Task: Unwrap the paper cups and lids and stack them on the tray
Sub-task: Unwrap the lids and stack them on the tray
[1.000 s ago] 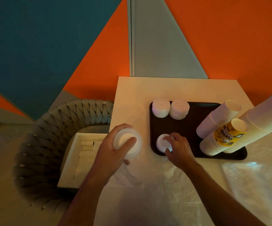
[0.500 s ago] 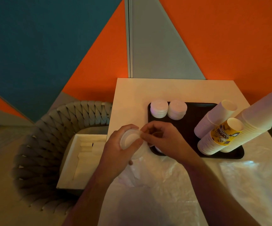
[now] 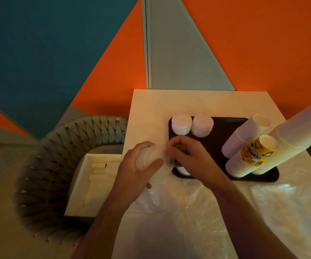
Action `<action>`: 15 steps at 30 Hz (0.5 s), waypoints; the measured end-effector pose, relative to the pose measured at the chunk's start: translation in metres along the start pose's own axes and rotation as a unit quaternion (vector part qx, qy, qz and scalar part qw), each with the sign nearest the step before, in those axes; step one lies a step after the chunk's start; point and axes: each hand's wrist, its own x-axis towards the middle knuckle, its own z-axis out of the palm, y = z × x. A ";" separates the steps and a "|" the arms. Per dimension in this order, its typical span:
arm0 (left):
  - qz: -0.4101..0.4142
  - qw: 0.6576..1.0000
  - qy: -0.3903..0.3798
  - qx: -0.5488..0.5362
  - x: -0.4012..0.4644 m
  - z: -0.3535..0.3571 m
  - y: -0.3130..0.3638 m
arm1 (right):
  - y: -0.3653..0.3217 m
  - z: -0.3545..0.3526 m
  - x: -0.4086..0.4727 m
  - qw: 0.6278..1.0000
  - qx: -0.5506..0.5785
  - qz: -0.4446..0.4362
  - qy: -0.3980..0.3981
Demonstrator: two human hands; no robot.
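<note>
Centrally, a pale table (image 3: pixel 197 103) carries a dark tray (image 3: pixel 222 131), the landmark. Left of the tray, off the table, a woven chair (image 3: pixel 57 146) holds a white box (image 3: pixel 87 184). Clear plastic wrap (image 3: pixel 197 212) lies nearer than the tray. Leaning cup stacks (image 3: pixel 248 159) fill the tray's right side; two lid stacks (image 3: pixel 192 125) stand at its far-left corner. Just beside the tray's near-left corner, the left hand (image 3: pixel 134 172) grips a wrapped lid stack (image 3: pixel 149 157); the right hand (image 3: pixel 190 156) pinches at its top.
</note>
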 end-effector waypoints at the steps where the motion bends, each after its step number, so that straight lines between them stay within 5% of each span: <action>1: 0.000 1.000 0.000 -0.005 0.000 -0.001 0.001 | 0.000 -0.001 0.000 1.000 0.003 0.002 -0.013; 4: 0.003 1.000 -0.016 -0.011 0.000 -0.002 0.005 | 0.002 -0.005 0.001 0.999 -0.012 -0.010 -0.032; 9: -0.001 0.999 -0.033 -0.022 0.001 -0.004 0.005 | 0.002 -0.008 0.002 0.974 0.209 0.089 -0.015; 15: -0.023 1.000 0.000 -0.022 0.005 -0.002 -0.001 | 0.013 -0.021 0.012 0.964 0.250 0.087 0.038</action>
